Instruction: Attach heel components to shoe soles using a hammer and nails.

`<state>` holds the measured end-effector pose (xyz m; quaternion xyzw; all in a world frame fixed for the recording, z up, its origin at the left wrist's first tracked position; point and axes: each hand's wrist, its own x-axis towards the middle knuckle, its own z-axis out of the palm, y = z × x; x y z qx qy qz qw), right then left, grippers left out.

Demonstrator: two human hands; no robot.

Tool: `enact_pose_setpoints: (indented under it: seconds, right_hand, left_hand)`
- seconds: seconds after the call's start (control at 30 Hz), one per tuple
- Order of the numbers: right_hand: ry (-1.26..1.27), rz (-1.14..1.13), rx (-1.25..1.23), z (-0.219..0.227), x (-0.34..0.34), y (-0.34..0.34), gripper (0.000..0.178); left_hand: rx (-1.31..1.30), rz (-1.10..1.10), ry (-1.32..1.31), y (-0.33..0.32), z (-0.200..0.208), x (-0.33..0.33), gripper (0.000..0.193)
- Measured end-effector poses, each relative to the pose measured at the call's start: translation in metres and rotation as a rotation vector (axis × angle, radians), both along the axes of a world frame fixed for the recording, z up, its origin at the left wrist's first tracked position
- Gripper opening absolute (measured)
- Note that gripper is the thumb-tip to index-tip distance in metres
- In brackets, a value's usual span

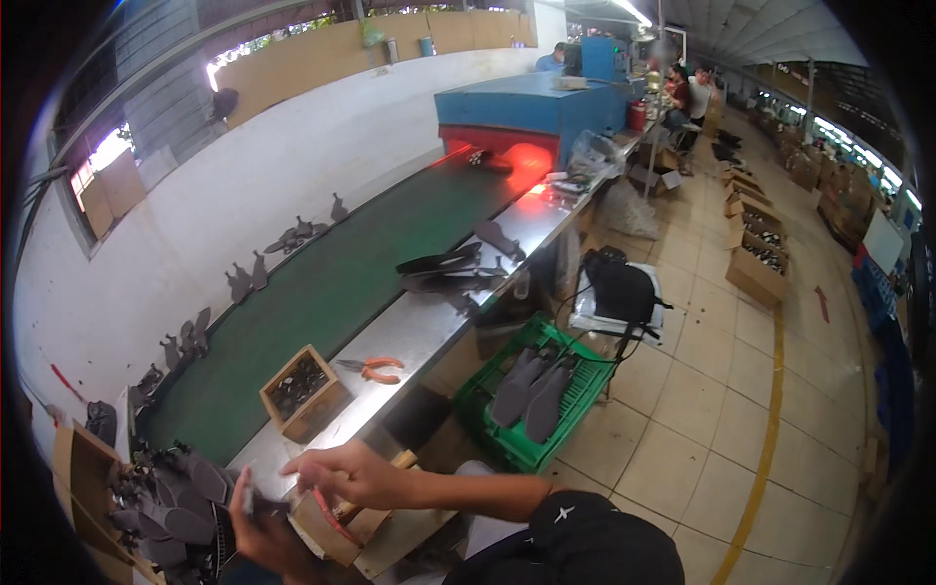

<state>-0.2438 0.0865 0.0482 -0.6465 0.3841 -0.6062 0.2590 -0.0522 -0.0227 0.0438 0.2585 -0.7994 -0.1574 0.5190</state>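
My left hand [255, 531] is closed around a dark grey piece [261, 504], partly hidden and blurred, so its kind does not show. Close beside it, my right hand [356, 475] has its fingers curled together with the index stretched toward the left hand. Whatever it may pinch is too small or smeared to name. Under the right wrist stands a wooden block or box [322, 531], with a curved red handle [336, 519] against it. To the left of my hands, dark grey sandal soles [180, 517] lie heaped by an open cardboard box [83, 487].
A wooden box of small dark parts [304, 390] and orange-handled pliers [375, 370] rest on the metal ledge [414, 336]. Beyond runs a green conveyor belt [361, 258] into a blue machine [526, 112]. A green crate [478, 424] with soles stands right. People work far off.
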Motion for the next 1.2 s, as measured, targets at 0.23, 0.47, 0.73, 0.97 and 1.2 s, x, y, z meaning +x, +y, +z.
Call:
enact_pose_setpoints:
  seconds: [0.23, 0.47, 0.73, 0.97, 1.2]
  right_hand:
    - [1.047, -0.27, 0.335, -0.149, -0.019, 0.026, 0.056]
    - [0.611, -0.486, 0.409, -0.159, -0.041, 0.116, 0.026]
    - [-0.708, -0.358, 0.621, -0.14, -0.014, 0.191, 0.025]
    - [-0.922, -0.643, 0.647, -0.169, -0.032, 0.199, 0.024]
    - [-0.943, -0.66, 0.481, -0.204, -0.012, 0.211, 0.023]
  left_hand:
    - [0.33, -0.213, 0.469, 0.044, 0.039, 0.045, 0.046]
    - [0.302, -0.077, 0.096, 0.028, -0.074, -0.011, 0.075]
    - [0.207, 0.17, -0.485, 0.006, -0.143, -0.027, 0.084]
    - [0.038, 0.392, -0.753, -0.01, -0.137, -0.058, 0.065]
    - [0.124, 0.261, -0.268, -0.031, -0.102, -0.074, 0.061]
